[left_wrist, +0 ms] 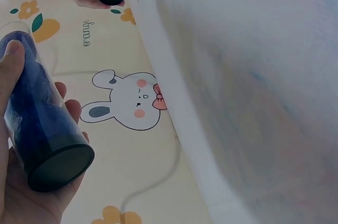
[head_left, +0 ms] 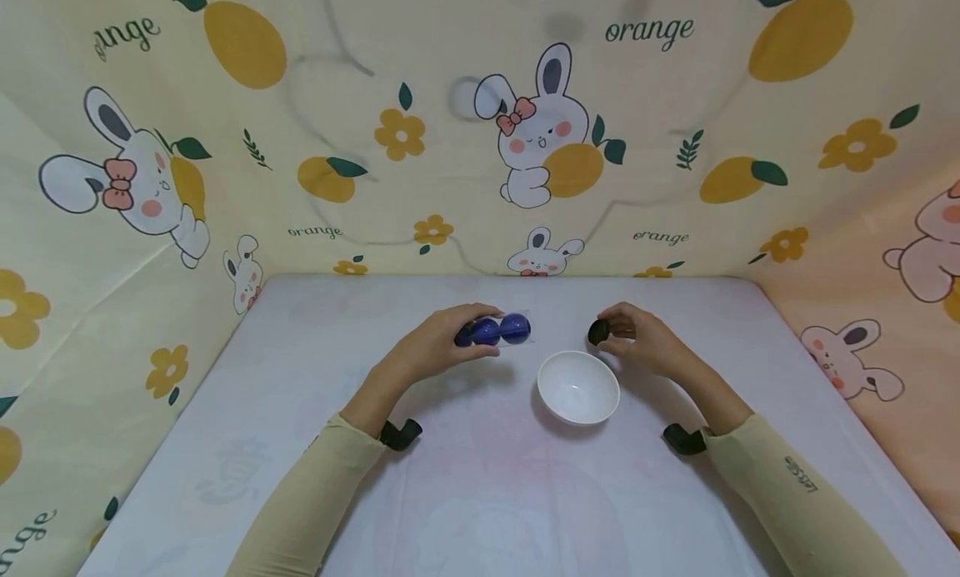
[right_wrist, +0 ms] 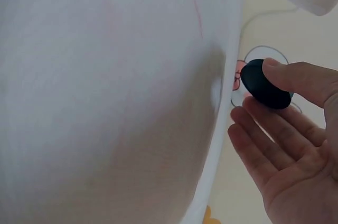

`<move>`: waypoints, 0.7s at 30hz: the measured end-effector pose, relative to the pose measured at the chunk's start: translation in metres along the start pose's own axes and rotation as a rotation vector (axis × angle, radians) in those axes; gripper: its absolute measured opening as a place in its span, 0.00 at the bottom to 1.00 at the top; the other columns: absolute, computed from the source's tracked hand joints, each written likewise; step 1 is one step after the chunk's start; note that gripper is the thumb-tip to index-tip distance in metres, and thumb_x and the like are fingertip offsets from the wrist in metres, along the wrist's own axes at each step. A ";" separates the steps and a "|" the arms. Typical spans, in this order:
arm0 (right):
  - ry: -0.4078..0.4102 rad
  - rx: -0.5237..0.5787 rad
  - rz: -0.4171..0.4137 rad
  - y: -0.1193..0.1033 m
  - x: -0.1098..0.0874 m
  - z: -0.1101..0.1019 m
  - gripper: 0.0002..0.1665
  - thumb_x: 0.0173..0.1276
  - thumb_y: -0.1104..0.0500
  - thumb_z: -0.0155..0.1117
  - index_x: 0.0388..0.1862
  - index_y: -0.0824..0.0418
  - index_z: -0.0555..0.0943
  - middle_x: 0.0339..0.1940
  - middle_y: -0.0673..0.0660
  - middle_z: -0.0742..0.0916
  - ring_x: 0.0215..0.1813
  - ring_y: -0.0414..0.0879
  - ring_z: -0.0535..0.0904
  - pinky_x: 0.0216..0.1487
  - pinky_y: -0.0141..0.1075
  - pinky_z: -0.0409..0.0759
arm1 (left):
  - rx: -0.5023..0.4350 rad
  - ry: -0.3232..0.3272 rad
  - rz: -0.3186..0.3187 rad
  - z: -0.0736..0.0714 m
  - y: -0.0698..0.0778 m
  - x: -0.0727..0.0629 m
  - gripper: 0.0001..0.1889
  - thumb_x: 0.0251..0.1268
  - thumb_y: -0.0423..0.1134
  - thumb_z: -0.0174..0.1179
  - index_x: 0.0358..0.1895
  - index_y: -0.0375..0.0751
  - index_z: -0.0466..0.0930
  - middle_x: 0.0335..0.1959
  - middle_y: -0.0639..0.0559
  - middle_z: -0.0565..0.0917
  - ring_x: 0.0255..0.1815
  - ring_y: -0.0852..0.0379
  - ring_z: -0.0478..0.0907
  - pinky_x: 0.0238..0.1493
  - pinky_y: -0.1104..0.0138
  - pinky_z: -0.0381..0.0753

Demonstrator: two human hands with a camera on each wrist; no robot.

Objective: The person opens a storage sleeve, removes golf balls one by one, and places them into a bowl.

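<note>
My left hand (head_left: 431,341) grips a clear tube (left_wrist: 39,113) with blue balls inside, held sideways above the table in the head view. In the left wrist view the tube's dark end cap (left_wrist: 60,166) shows, while its other end points right, toward the bowl, in the head view. With thumb and fingertips my right hand (head_left: 645,339) pinches a small round black cap (right_wrist: 265,84). Its remaining fingers (right_wrist: 280,139) are spread below the cap in the right wrist view. A white bowl (head_left: 578,387) stands upright on the table between the hands, nearer the right one.
A white-covered table (head_left: 480,494) lies under both hands. Behind it and at both sides hangs a cream cloth (head_left: 450,52) printed with rabbits and oranges. Black straps (head_left: 684,439) sit at both wrists, by the sleeves.
</note>
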State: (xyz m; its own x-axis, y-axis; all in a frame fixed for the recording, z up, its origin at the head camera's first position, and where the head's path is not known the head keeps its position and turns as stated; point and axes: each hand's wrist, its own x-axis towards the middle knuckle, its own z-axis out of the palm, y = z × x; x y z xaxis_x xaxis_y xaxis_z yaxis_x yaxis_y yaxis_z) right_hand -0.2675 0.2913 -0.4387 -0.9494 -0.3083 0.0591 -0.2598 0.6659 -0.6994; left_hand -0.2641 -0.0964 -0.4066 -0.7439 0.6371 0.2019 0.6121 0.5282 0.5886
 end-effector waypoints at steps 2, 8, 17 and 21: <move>-0.008 -0.011 0.011 -0.001 -0.001 0.000 0.29 0.72 0.63 0.76 0.67 0.69 0.77 0.64 0.71 0.84 0.68 0.70 0.80 0.72 0.62 0.76 | -0.001 0.001 0.007 0.001 -0.001 0.000 0.32 0.73 0.52 0.72 0.76 0.49 0.75 0.73 0.47 0.80 0.70 0.48 0.79 0.71 0.50 0.79; -0.031 -0.043 0.036 0.000 0.000 -0.001 0.27 0.73 0.63 0.75 0.67 0.68 0.77 0.65 0.71 0.84 0.69 0.71 0.79 0.72 0.62 0.76 | -0.007 0.011 0.024 0.001 0.000 0.001 0.32 0.72 0.51 0.72 0.75 0.49 0.76 0.72 0.46 0.81 0.68 0.48 0.80 0.70 0.50 0.80; -0.055 -0.070 0.065 0.003 0.000 -0.003 0.27 0.72 0.62 0.75 0.64 0.71 0.78 0.61 0.72 0.85 0.65 0.70 0.82 0.66 0.61 0.81 | -0.007 0.006 0.002 0.000 0.002 0.000 0.32 0.72 0.51 0.73 0.75 0.50 0.76 0.73 0.47 0.80 0.69 0.48 0.79 0.71 0.50 0.79; -0.064 -0.105 0.089 0.001 -0.001 -0.005 0.27 0.72 0.61 0.75 0.64 0.72 0.78 0.61 0.73 0.85 0.64 0.71 0.82 0.64 0.62 0.82 | -0.007 0.004 -0.008 0.000 0.002 0.000 0.32 0.72 0.52 0.73 0.75 0.50 0.75 0.73 0.47 0.80 0.69 0.48 0.79 0.71 0.50 0.79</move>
State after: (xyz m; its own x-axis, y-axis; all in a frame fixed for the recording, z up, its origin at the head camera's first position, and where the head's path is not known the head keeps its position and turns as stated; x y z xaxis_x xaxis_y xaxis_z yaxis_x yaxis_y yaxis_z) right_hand -0.2676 0.2956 -0.4354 -0.9572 -0.2855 -0.0478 -0.1954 0.7590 -0.6210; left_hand -0.2624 -0.0952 -0.4052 -0.7499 0.6305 0.2002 0.6040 0.5293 0.5958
